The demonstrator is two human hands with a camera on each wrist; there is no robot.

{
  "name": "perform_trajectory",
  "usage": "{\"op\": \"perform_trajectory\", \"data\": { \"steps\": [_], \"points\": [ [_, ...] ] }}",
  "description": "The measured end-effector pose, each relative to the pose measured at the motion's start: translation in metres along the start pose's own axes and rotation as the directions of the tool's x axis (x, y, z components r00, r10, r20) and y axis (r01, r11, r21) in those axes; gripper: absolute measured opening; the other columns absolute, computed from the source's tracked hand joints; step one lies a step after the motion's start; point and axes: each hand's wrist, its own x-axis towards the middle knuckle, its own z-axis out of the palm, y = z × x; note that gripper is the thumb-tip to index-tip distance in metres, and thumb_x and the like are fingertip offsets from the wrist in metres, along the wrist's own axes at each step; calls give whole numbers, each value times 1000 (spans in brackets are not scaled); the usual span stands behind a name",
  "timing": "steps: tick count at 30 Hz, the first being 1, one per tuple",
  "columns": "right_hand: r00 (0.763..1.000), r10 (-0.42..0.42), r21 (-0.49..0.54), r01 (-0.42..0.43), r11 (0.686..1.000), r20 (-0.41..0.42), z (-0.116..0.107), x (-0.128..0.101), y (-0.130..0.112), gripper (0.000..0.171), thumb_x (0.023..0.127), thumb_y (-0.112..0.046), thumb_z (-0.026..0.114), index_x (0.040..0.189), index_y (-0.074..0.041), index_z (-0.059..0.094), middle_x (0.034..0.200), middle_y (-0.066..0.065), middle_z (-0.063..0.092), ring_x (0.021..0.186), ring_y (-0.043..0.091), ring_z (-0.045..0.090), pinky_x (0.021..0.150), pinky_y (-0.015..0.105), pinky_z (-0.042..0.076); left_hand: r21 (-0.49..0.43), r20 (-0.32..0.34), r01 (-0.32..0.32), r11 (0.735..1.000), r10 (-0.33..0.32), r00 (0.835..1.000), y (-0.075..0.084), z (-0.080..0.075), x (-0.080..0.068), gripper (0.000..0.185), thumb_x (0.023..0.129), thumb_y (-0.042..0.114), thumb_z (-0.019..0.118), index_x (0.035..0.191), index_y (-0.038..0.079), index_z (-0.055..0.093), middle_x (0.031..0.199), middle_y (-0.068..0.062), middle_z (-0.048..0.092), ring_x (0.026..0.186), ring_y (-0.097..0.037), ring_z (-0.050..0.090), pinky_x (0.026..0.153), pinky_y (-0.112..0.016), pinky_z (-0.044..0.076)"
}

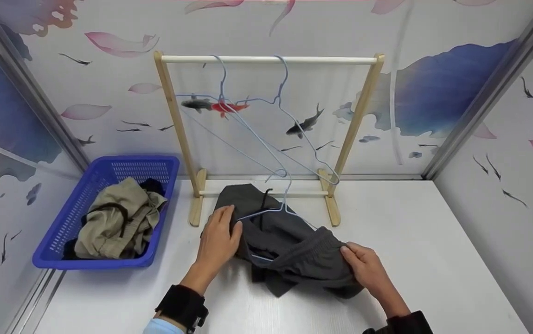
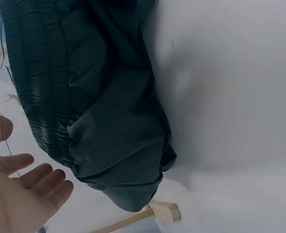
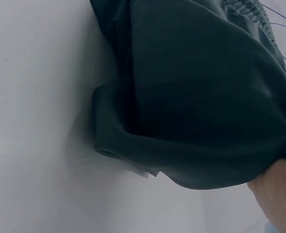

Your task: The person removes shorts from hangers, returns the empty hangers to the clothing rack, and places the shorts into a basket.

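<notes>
Dark grey elastic-waist shorts [image 1: 312, 269] lie bunched over the table in front of me. A light-blue wire hanger [image 1: 285, 207] sits partly inside their waistband, hook upward, its lower bar showing through the opening. My right hand [image 1: 366, 266] pinches the right end of the waistband; in the right wrist view the fingers [image 3: 278, 189] are largely hidden by draped cloth. At the left side of the shorts is my left hand [image 1: 220, 236], fingers extended. The left wrist view shows that hand [image 2: 26, 184] with loosely bent fingers beside the gathered waistband [image 2: 41, 87], holding nothing.
A wooden rack [image 1: 359, 109] with a white rail [image 1: 326, 60] stands behind the shorts. Two blue wire hangers [image 1: 284, 83] hang from it. On the left, a blue plastic basket [image 1: 43, 250] contains khaki [image 1: 108, 232] and black clothing. Patterned panels [image 1: 470, 93] enclose the white table [image 1: 433, 232].
</notes>
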Motion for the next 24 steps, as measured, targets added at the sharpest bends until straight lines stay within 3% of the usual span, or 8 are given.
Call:
{"op": "perform_trajectory", "data": {
  "steps": [10, 16, 24],
  "points": [
    [988, -147, -7, 147, 989, 47, -5, 5, -4, 34, 104, -8, 59, 71, -11, 52, 66, -10, 38, 62, 4, 40, 59, 23, 34, 3, 49, 36, 999, -36, 998, -9, -3, 8, 50, 103, 27, 62, 142, -5, 57, 135, -24, 60, 125, -44, 58, 105, -58, 45],
    [977, -207, -45, 210, 977, 57, -7, 6, -3, 25, 103, -6, 59, 78, -10, 61, 72, -8, 47, 68, 4, 45, 63, 24, 37, -2, 148, 106, 994, -104, 984, -16, -5, 9, 51, 104, 32, 61, 142, -3, 58, 133, -25, 62, 125, -44, 58, 106, -56, 45],
    [967, -246, -61, 250, 966, 74, -8, 7, 1, 23, 103, -4, 59, 81, -10, 63, 75, -7, 53, 69, 4, 47, 64, 24, 39, -21, 197, 149, 989, -142, 970, -24, -4, 6, 47, 105, 34, 60, 134, -2, 64, 129, -22, 64, 123, -42, 60, 105, -56, 46]
  ]
}}
